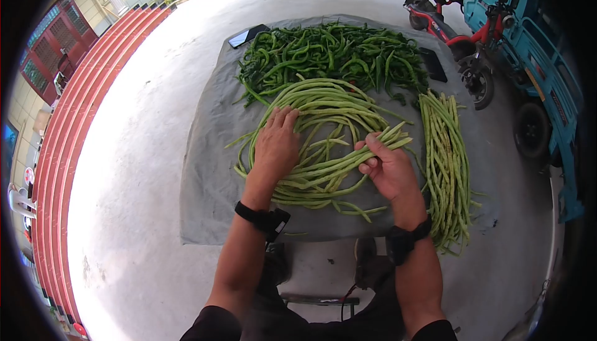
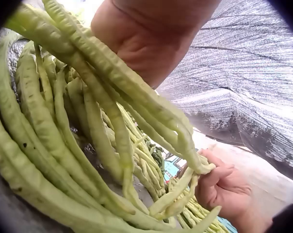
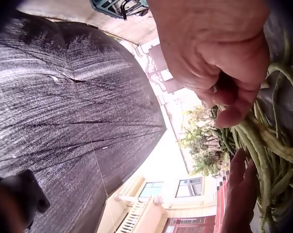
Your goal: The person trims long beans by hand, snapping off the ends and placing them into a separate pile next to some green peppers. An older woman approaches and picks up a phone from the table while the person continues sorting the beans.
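Note:
A loose coil of long pale-green yardlong beans (image 1: 329,90) lies on the grey cloth in front of the person. My left hand (image 1: 277,145) rests on the left side of the coil, back up, fingers extended over the beans. At the coil's right side my right hand (image 1: 387,165) holds a bunch of bean ends (image 1: 348,164), thumb on top and fingers curled beneath. In the left wrist view, the right hand (image 2: 226,187) grips the tips of that bunch. The right wrist view shows the left hand's fingers (image 3: 248,177) alongside the beans.
Green peppers (image 1: 329,58) are heaped at the cloth's far side. A straight bundle of yardlong beans (image 1: 446,173) lies to the right. Dark flat devices (image 1: 433,65) sit by the peppers. The grey cloth (image 1: 208,173) covers the work surface. A red scooter (image 1: 448,27) and blue vehicle (image 1: 547,73) stand beyond.

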The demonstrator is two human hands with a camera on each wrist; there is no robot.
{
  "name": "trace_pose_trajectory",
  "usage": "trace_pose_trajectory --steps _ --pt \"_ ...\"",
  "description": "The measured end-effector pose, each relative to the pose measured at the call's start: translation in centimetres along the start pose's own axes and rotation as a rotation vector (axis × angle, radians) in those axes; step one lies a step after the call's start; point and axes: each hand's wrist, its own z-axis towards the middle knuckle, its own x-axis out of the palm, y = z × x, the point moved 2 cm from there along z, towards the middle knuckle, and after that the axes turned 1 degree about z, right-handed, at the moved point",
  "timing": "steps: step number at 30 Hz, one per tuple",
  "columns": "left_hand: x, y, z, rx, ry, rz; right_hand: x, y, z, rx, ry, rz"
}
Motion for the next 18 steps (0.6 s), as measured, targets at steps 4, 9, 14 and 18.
trace_pose_trajectory --steps 4,9,14,18 --pt "0.4 0.3 0.0 0.013 0.006 0.004 -0.5 0.2 0.0 0.012 -0.009 0.012" --pt "0.4 0.1 0.3 -0.041 -0.007 0.058 -0.4 0.2 -0.1 0.021 -0.04 0.018" --pt "-0.6 0.8 0.4 -0.027 0.035 0.002 -1.7 -0.2 0.3 0.052 -0.083 0.012" --pt "-2.4 1.6 0.5 -0.025 -0.013 -0.175 -2.5 -0.6 0.7 0.068 -0.169 0.014"
